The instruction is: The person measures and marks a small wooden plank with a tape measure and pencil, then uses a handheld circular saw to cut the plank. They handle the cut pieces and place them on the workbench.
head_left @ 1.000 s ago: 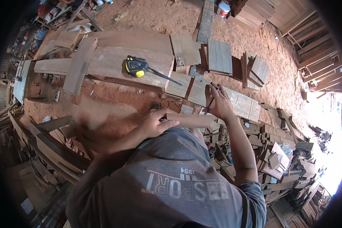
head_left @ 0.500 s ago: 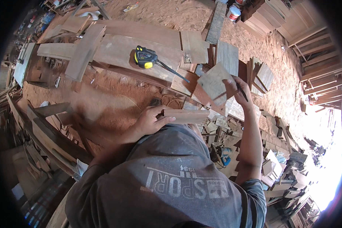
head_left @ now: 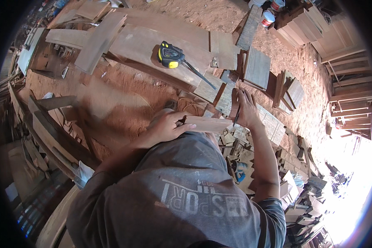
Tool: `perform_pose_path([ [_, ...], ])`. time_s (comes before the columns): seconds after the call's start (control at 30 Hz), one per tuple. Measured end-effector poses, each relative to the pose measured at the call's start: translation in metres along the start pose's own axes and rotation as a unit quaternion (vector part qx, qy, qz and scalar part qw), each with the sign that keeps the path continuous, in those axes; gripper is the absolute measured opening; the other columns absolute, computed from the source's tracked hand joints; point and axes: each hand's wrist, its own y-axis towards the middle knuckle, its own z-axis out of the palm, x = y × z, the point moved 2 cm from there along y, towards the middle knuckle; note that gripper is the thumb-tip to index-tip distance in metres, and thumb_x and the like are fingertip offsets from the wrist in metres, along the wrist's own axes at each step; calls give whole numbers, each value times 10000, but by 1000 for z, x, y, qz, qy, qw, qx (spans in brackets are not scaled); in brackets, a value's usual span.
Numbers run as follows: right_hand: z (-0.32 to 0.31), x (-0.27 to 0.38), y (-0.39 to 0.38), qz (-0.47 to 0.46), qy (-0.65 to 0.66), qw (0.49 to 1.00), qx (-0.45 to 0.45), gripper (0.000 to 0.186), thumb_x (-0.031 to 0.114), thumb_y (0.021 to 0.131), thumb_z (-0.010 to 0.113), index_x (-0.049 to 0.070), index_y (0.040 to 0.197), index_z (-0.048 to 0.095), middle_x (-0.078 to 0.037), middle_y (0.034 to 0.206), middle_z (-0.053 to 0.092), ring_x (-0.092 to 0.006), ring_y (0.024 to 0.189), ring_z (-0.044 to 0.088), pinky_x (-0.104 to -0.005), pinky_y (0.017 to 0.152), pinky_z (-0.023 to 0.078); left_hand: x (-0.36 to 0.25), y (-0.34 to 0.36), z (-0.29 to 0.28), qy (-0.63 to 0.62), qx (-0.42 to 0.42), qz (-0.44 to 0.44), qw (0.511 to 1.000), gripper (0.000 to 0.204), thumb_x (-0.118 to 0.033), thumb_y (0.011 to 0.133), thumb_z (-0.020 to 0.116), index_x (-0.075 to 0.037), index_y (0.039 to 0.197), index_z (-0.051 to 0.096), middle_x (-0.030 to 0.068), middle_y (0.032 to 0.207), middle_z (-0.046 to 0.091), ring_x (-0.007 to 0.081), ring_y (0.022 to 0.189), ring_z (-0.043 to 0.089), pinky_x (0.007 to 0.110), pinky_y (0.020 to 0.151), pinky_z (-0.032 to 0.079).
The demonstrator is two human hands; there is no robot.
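My left hand (head_left: 171, 125) is closed around the left end of a short, thick wooden piece (head_left: 211, 124), held level in front of my shirt. At its right end, my right hand (head_left: 248, 109) has its fingers pointing away from me. A slim dark pencil (head_left: 236, 116) shows beside the right palm, its lower end close to the wooden piece. Next to those fingers is a narrow dark brown strip (head_left: 234, 99), perhaps the square wooden plate turned edge-on; I cannot tell for sure. A black and yellow tape measure (head_left: 170, 55) lies on a wide board (head_left: 140, 45) beyond my hands.
Stacked boards (head_left: 258, 68) stand beyond my right hand. Wood offcuts (head_left: 231, 138) are heaped below it, with a blue power tool (head_left: 239, 171) among them. Long curved timbers (head_left: 49, 128) lie at the left. White buckets (head_left: 268, 18) stand at the far right on the dirt floor.
My right hand has come down and left to the end of the wooden piece. The square plate's broad face, seen earlier in that hand, no longer shows. The view has shifted slightly.
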Motion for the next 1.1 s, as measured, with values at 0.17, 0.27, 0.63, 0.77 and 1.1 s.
perform_pose_path([
  [0.17,1,3,4,-3,19,1000,-15,1348,641,586,958,16,1629,377,-269,1586,507,-467,1512,423,-581,1275,306,-8,3,-3,-1,3,-4,1000,354,-307,982,830,-21,1181,772,191,1017,754,343,962,748,424,857,579],
  [0.27,3,4,5,1,16,1000,-13,1344,618,577,970,26,1630,379,-251,1572,512,-453,1500,432,-577,1272,309,-9,4,-5,-30,5,-17,999,370,-326,973,833,-22,1175,769,186,988,744,347,933,737,442,842,569],
  [0.63,2,13,6,2,-2,1000,-14,1300,539,606,981,41,1636,365,-219,1588,498,-429,1513,428,-589,1269,306,-11,5,-6,-50,-33,14,998,360,-361,970,821,-27,1091,761,167,894,708,358,880,713,457,806,550],
  [0.77,0,14,7,-8,4,1000,-17,1297,528,605,986,44,1636,366,-223,1572,504,-425,1512,424,-587,1273,293,-11,6,-5,-38,-47,36,998,361,-369,965,824,-32,1077,763,159,877,699,356,855,700,456,794,541],
  [1.1,7,10,7,-19,4,999,-37,1274,493,606,993,29,1622,379,-234,1553,510,-424,1496,438,-578,1269,303,-10,6,-7,-25,-40,23,999,380,-388,957,832,-32,1071,763,155,860,696,358,833,696,464,782,535],
])
